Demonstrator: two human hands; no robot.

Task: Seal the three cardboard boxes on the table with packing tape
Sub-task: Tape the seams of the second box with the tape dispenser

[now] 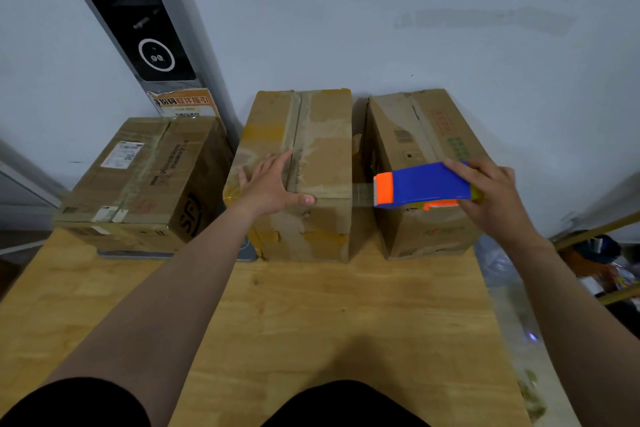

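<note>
Three cardboard boxes stand in a row at the far edge of the wooden table point(311, 315): a left box point(145, 184), a middle box point(322, 149) and a right box point(426, 128). My left hand point(273, 184) lies flat on the near end of the middle box's top, fingers straight, thumb along the front edge. My right hand point(491, 194) grips a blue and orange tape dispenser point(422, 185) held over the right box. A short strip of clear tape point(363, 193) runs from the dispenser's orange head to the middle box's right edge.
A dark kiosk panel point(152, 45) with an orange sticker leans against the grey wall behind the left box. Clutter and a yellow frame point(602, 270) sit off the table's right side. A grey flat slab point(138, 254) lies under the left box.
</note>
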